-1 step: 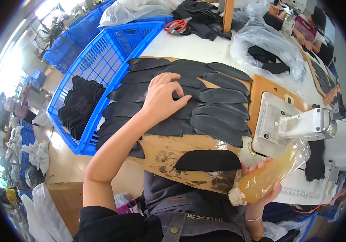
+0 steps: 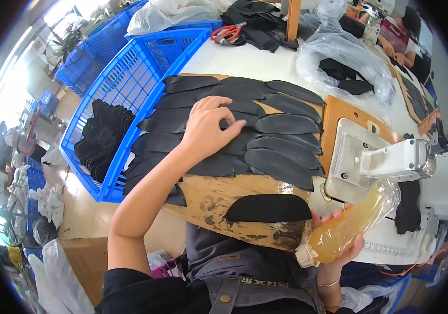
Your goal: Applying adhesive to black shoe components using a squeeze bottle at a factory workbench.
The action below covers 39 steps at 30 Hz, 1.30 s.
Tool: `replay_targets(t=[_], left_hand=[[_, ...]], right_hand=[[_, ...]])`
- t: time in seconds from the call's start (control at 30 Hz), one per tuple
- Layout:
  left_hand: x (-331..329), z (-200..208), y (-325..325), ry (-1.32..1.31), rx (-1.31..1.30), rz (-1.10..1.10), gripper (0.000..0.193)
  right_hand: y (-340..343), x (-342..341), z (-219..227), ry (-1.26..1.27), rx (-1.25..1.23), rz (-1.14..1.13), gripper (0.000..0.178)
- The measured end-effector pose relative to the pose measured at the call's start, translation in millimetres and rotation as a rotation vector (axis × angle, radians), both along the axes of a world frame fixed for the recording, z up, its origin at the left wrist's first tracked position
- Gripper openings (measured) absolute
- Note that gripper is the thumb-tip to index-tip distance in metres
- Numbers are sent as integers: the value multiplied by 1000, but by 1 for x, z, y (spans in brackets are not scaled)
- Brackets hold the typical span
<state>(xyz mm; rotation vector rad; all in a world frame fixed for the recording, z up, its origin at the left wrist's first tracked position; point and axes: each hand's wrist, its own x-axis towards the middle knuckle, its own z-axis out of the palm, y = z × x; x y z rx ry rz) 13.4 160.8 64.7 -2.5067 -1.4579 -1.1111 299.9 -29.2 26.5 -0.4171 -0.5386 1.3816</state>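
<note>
My left hand [image 2: 209, 125] rests over overlapping rows of black leaf-shaped pieces [image 2: 281, 152] on a brown board [image 2: 219, 193]. Its thumb and index finger curl into a closed loop; whether a piece's edge is between the tips, I cannot make out. A clear plastic bottle of yellowish liquid [image 2: 339, 235], tilted neck-down with a pale wrapping at its mouth, lies in my right hand [image 2: 357, 246], fingers wrapped around it. The mouth is by the board's lower right edge. Just left of it, a single black half-oval piece [image 2: 268, 208] lies flat on the board.
Left of the board stands a blue crate [image 2: 111, 180] holding stacked black pieces [image 2: 104, 138]. A metal machine arm [image 2: 391, 162] stands at right. Red-handled scissors [image 2: 226, 32], black scraps [image 2: 258, 21] and a clear plastic bag [image 2: 313, 63] lie behind. Another person's hands [image 2: 394, 52] show at far right.
Almost nothing differs. The whole view has shifted very slightly, while both hands, the bottle and the black pieces keep their places.
</note>
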Motion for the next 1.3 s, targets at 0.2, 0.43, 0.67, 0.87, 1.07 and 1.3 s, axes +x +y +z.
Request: replay_targets(t=[0.2,0.43,0.67,0.87,1.07,1.3], left_hand=[[-2,0,4,-1,-177,7,21],[9,27,-31,-25,96,21,24],[-11,-8,-144,17,29,-363,28],[-20,-39,-157,37,112,-353,27],[-23,-50,-158,-13,207,-340,21],[-28,-47,-158,-94,212,-347,21]], right_hand=[[-1,4,-2,9,24,9,64],[2,1,-4,-7,19,24,63],[1,2,2,-120,41,-71,68],[19,-39,43,-566,115,-221,73],[50,-82,58,-1035,444,-84,73],[48,-133,97,-1353,331,99,60]])
